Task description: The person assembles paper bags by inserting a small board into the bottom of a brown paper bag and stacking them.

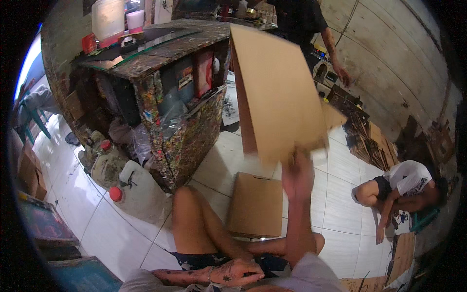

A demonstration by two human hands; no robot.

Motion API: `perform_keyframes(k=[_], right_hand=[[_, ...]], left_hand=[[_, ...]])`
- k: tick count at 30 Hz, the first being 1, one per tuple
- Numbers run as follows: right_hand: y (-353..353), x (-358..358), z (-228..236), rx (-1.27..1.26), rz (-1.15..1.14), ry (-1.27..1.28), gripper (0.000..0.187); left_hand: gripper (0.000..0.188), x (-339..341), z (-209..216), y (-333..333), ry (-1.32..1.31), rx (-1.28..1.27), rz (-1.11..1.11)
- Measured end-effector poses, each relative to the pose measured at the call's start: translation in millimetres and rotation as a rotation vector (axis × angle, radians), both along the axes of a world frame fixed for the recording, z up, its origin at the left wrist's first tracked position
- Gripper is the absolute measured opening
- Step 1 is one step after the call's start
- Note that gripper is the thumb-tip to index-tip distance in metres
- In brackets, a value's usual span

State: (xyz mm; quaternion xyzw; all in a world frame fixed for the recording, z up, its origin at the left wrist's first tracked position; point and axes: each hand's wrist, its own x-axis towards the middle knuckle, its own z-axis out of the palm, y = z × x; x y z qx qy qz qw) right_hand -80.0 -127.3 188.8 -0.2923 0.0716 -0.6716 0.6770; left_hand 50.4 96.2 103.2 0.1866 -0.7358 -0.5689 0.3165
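Observation:
My right hand [296, 179] is raised in front of me, its fingers closed on the lower edge of a folded brown cardboard box [277, 87]. The box is held up at arm's length, its panels partly spread, with a small flap sticking out on the right. Its lower edge is slightly blurred. Across my lap lies my left hand [238, 271], loosely bent and holding nothing. Another flat brown cardboard box [256, 207] is on the tiled floor just beyond my crossed legs, below the raised one.
A paint-spattered cabinet [182, 141] stands at the left, with plastic jugs [138, 192] beside it. At the right a person [404, 190] crouches low. Stacked cardboard [372, 143] leans by the wall. Another person [304, 29] stands at the back.

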Motion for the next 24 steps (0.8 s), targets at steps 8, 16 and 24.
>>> perform_keyframes(k=[8,16,24], right_hand=[[-242.2,149.8,206.8,-0.36,0.164,0.146,0.02],[-203.0,150.2,105.4,-0.533,-0.097,0.727,0.023],[-18.3,-59.0,-195.8,0.423,-0.055,1.016,0.031]], left_hand=[[0.02,2.3,-36.5,11.7,-0.112,-0.158,0.315],[0.019,21.8,-56.2,4.0,-0.078,-0.087,0.499],[0.025,-0.6,-71.0,-37.6,-0.328,0.06,0.243]])
